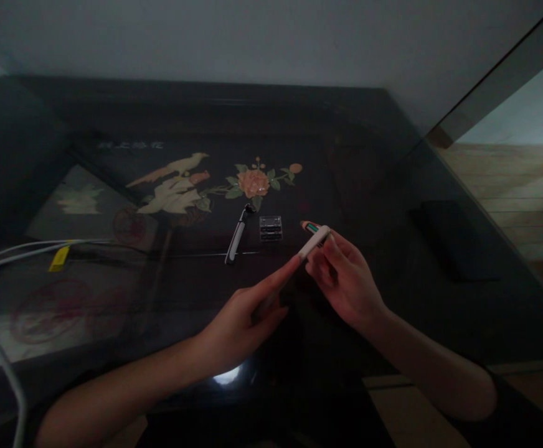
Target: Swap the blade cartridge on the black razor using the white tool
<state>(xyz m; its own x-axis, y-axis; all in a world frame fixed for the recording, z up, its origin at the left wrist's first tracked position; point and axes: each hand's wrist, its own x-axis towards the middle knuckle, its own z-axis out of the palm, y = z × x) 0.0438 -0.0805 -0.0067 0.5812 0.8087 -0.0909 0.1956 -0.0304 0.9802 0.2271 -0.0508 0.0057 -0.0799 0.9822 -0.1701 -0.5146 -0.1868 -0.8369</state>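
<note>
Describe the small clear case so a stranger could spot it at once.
On the dark table, find the pink flower. Below it in view, just right of the slim handle, lies the case. It is squarish and see-through, with dark rows inside; the handle is long and narrow.

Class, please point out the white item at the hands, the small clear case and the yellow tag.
White item (pixel 315 242): head view, middle of its pale body.
Small clear case (pixel 271 228): head view, middle of its upper face.
Yellow tag (pixel 59 258): head view, its middle.

The right hand (pixel 346 274) grips a small white object (pixel 316 241) that the left hand (pixel 241 323) touches.
</note>
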